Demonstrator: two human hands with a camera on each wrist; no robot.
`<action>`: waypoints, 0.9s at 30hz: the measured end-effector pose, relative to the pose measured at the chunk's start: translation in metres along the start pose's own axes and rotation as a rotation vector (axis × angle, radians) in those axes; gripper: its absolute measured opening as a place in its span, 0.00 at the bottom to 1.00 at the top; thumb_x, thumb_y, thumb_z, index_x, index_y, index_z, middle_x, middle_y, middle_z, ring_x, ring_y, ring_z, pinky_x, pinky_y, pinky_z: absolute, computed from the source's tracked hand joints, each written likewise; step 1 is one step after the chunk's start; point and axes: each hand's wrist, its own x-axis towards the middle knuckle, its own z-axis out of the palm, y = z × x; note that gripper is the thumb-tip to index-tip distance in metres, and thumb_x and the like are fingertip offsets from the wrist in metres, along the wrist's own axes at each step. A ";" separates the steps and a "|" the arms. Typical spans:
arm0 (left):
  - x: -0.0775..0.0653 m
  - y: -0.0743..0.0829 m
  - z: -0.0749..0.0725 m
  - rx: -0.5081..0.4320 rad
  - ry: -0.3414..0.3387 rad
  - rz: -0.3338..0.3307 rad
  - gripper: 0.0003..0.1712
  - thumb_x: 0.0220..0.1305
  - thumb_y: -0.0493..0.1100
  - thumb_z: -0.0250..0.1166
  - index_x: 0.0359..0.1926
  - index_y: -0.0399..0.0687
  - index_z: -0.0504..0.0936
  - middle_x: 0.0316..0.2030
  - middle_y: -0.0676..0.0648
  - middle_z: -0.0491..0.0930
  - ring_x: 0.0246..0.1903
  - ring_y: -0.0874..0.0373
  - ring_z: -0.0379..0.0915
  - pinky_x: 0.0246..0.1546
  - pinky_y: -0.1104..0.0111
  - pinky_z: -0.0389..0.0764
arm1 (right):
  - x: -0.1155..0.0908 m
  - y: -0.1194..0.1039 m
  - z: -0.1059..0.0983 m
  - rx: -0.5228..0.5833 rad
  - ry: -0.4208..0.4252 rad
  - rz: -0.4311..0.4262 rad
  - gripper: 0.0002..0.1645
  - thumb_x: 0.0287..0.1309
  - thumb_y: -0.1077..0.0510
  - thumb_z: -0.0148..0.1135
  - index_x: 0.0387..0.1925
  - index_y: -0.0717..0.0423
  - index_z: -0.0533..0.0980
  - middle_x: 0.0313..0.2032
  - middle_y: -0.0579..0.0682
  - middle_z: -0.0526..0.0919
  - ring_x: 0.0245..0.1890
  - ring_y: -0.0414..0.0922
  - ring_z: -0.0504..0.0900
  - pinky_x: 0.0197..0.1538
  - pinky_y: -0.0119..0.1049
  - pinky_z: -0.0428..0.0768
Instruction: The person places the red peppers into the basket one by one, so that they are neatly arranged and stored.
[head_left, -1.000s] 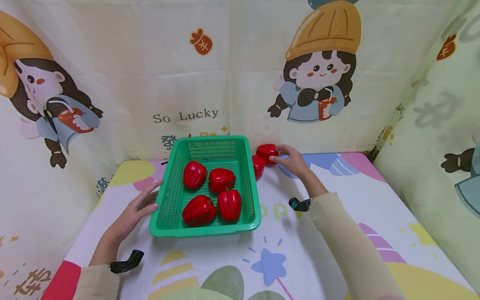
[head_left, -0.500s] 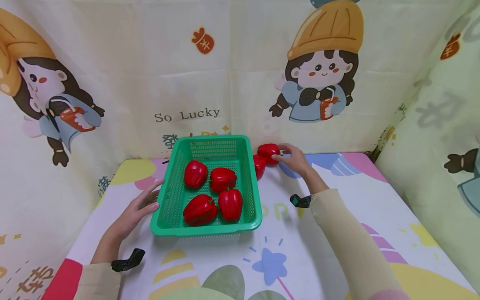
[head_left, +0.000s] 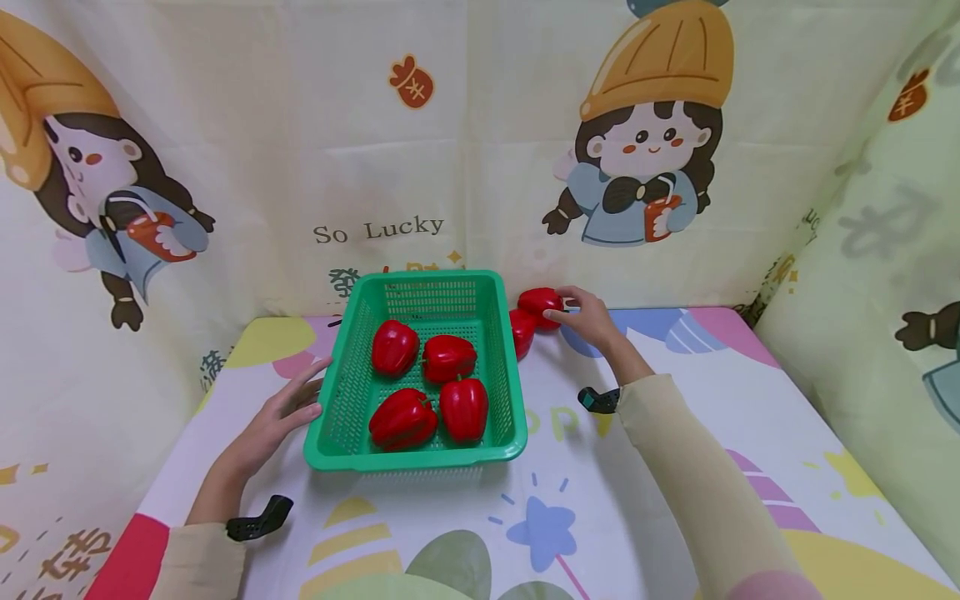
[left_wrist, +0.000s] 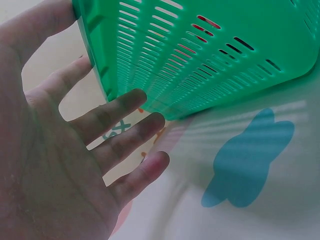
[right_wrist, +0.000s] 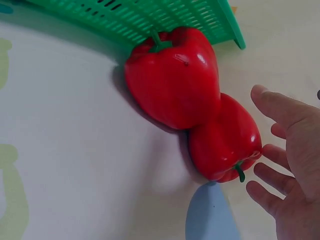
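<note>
A green plastic basket (head_left: 420,460) holds several red bell peppers, one of them a bell pepper (head_left: 395,348) at its back left. My left hand (head_left: 273,421) is at the basket's left side, fingers spread and fairly straight, with thumb and fingertips right at the rim and slotted wall. Right of the basket two more peppers lie against each other on the table: the nearer pepper (right_wrist: 172,77) beside the basket wall, the farther pepper (right_wrist: 226,140) with its green stem outward. My right hand (head_left: 588,321) is beside the farther pepper, its fingers loosely bent and fingertips close to the stem end.
A patterned cloth covers the table (head_left: 637,400). Behind it hangs a printed curtain (head_left: 495,125), close to the basket's back edge and the loose peppers. Another printed curtain (head_left: 862,250) stands along the right side. Each wrist wears a black strap mount (head_left: 258,518).
The view has shifted slightly, moving everything a little to the right in the picture. Both hands, the basket and the peppers stay in nearly the same places.
</note>
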 end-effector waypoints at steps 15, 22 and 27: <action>0.001 0.000 0.000 0.007 0.005 -0.003 0.37 0.71 0.48 0.50 0.76 0.67 0.48 0.74 0.38 0.53 0.71 0.31 0.48 0.59 0.29 0.61 | 0.001 0.001 0.001 -0.022 0.042 -0.013 0.35 0.61 0.48 0.63 0.66 0.54 0.65 0.61 0.58 0.72 0.62 0.57 0.70 0.59 0.53 0.78; 0.001 -0.001 0.000 0.013 0.005 -0.008 0.37 0.71 0.48 0.50 0.76 0.69 0.47 0.74 0.38 0.53 0.70 0.32 0.49 0.58 0.29 0.61 | 0.004 0.002 0.001 -0.054 0.029 -0.014 0.41 0.61 0.49 0.63 0.70 0.56 0.60 0.60 0.60 0.72 0.61 0.57 0.71 0.59 0.52 0.78; 0.001 -0.002 0.000 0.010 0.004 -0.002 0.36 0.71 0.48 0.50 0.76 0.69 0.47 0.73 0.38 0.54 0.70 0.31 0.50 0.58 0.30 0.62 | 0.006 -0.002 0.001 -0.103 -0.021 -0.010 0.39 0.58 0.48 0.65 0.67 0.58 0.65 0.59 0.61 0.74 0.58 0.57 0.71 0.58 0.51 0.79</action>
